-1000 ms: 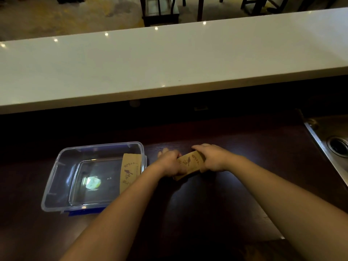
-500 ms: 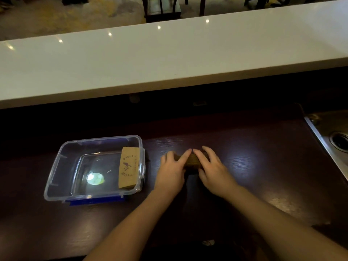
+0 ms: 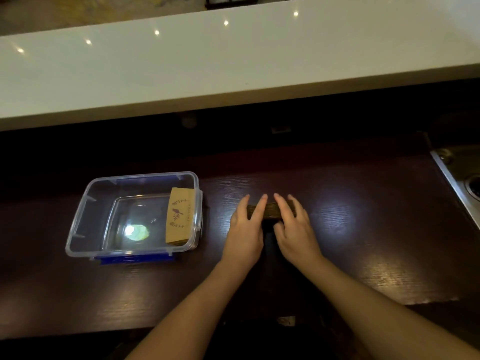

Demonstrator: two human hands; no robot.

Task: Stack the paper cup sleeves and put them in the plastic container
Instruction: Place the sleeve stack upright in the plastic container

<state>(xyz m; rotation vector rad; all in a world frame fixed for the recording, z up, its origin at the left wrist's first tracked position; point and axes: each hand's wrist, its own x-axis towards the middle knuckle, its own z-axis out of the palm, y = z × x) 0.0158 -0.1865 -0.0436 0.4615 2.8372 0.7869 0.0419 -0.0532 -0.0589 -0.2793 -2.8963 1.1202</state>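
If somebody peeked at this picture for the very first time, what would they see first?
Probably the two bare hands in the middle, the left hand and right hand, pressing flat on a brown stack of paper cup sleeves on the dark wooden counter. To the left sits a clear plastic container with one tan printed sleeve leaning along its right wall. Behind runs a long shiny white countertop.

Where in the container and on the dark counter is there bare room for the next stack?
Container: floor bare left of the sleeves at its right wall. Dark counter: bare between right hand and sink. Crowded where both hands cover the stack; left hand nearer the container.
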